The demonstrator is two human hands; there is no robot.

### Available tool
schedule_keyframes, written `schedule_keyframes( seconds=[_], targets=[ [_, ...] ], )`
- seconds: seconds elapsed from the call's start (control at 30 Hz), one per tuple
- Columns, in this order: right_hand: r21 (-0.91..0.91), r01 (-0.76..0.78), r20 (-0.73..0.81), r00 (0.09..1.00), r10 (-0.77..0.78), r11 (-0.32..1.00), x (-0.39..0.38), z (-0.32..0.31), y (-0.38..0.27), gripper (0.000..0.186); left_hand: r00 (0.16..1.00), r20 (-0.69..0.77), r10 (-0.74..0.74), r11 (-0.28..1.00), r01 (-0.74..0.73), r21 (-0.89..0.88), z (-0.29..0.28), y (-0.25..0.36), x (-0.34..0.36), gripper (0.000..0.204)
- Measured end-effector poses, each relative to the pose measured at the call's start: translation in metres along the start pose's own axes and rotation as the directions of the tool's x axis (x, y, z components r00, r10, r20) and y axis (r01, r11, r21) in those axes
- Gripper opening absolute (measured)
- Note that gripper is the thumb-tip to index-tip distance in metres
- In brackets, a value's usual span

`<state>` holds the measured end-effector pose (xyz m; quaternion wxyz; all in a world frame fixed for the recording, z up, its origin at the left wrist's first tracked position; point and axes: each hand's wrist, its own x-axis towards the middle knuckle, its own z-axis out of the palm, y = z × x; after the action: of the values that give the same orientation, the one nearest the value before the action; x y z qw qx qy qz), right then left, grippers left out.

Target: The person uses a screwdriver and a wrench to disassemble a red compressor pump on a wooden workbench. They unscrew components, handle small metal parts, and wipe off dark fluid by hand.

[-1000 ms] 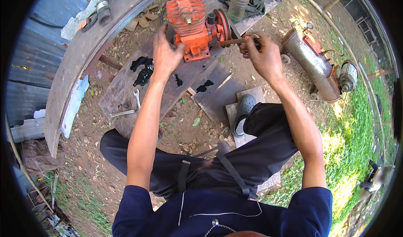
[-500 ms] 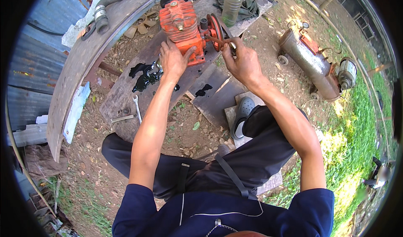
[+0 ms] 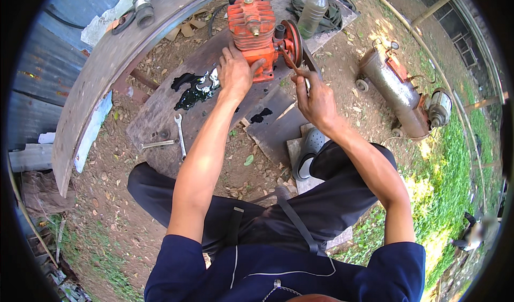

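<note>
An orange-red compressor pump (image 3: 251, 26) with a pulley wheel (image 3: 294, 40) stands on a stained wooden board (image 3: 160, 115). My left hand (image 3: 235, 73) grips the pump's lower front-left, fingers curled against the body and thumb at its front. My right hand (image 3: 313, 101) is closed round a rusty bar-shaped tool (image 3: 289, 61), slanting up to the pump's side just left of the wheel; its far end is too small to make out. Dark liquid (image 3: 187, 93) lies spilled left of my left hand. A combination wrench (image 3: 180, 136) and another metal tool (image 3: 158, 144) lie lower on the board.
A plastic bottle (image 3: 311, 16) and dark cloth (image 3: 332, 18) sit behind the pump. A rusty tank (image 3: 396, 90) on wheels is at right. A curved plank (image 3: 91, 77) with a hose (image 3: 144, 13) runs along the left. A person (image 3: 471, 235) is far right.
My right hand has moved left and down, swinging the tool from near level to a steep slant. My left hand has shifted from the pump's side onto its lower front.
</note>
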<state>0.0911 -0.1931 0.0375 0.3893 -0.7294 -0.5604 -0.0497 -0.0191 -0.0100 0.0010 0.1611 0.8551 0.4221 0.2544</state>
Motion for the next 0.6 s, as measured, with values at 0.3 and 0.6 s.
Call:
schedule_keyframes(
  seconds=[0.3,0.6],
  targets=[
    [0.011,0.147,-0.013,0.989,-0.147,0.989,-0.020,0.005,0.020,0.020,1.000,-0.024,0.007,0.999,-0.008,-0.042,0.000,-0.004,0.000,0.095],
    [-0.055,-0.094,-0.026,0.995,0.093,0.994,0.107,-0.021,-0.011,0.032,0.998,0.004,-0.057,0.997,0.057,-0.057,-0.003,-0.003,0.000,0.098]
  ],
)
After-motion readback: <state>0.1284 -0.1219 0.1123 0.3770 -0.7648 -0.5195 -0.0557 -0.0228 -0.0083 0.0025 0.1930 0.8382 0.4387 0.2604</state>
